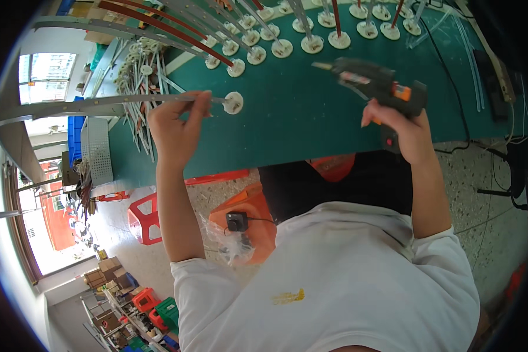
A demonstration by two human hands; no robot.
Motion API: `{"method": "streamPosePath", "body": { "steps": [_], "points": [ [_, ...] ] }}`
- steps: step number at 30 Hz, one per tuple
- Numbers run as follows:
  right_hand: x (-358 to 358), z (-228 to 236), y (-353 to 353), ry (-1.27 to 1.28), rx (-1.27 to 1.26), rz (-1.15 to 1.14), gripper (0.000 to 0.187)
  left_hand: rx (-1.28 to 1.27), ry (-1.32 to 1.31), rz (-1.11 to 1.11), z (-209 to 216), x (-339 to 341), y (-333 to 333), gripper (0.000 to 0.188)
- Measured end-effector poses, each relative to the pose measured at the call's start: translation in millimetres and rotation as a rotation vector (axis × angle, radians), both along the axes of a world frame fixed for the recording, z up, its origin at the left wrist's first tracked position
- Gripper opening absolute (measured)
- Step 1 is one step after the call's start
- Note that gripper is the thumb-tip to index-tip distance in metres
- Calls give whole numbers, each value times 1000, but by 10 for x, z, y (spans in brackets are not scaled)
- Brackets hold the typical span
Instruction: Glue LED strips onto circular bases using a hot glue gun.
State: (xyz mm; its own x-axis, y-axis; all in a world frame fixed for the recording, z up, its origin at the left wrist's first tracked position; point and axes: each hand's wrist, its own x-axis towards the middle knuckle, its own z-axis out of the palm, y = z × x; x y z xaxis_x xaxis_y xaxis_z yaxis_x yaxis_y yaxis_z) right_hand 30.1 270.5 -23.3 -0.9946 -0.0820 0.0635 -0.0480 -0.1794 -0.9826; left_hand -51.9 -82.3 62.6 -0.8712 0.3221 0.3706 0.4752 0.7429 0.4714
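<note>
My left hand [180, 124] pinches a long grey strip [117, 101] near its lower end. At that end is a round white base [233, 102], which appears to rest on the green tabletop [287, 117]. My right hand [409, 130] grips a black and orange glue gun [375, 84] by its handle, its nozzle pointing left above the table. The glue gun is apart from the white base. Beyond both hands stand several similar strips on white bases [281, 48], some grey and some reddish brown.
A heap of loose strips and white bases [144, 70] lies at the table's left. A black cable [452, 88] and clear strips [469, 53] lie on the right. A red stool [144, 220] stands on the floor, and a small black camera [236, 221] sits beside me.
</note>
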Motion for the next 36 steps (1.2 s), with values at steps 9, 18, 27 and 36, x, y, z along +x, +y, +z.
{"method": "streamPosePath", "body": {
  "steps": [9,18,27,36],
  "points": [
    [-157,-208,109,77,-186,-159,24,-52,15,307,-143,-737,-263,36],
    [-130,-296,148,55,-203,-135,28,-10,-118,327,-224,-828,-240,36],
    [-132,-270,109,9,-211,-169,26,-73,-75,272,-198,-750,-287,27],
    [-136,-301,109,32,-190,-148,25,-66,-71,293,-162,-709,-780,25]
  ]
}}
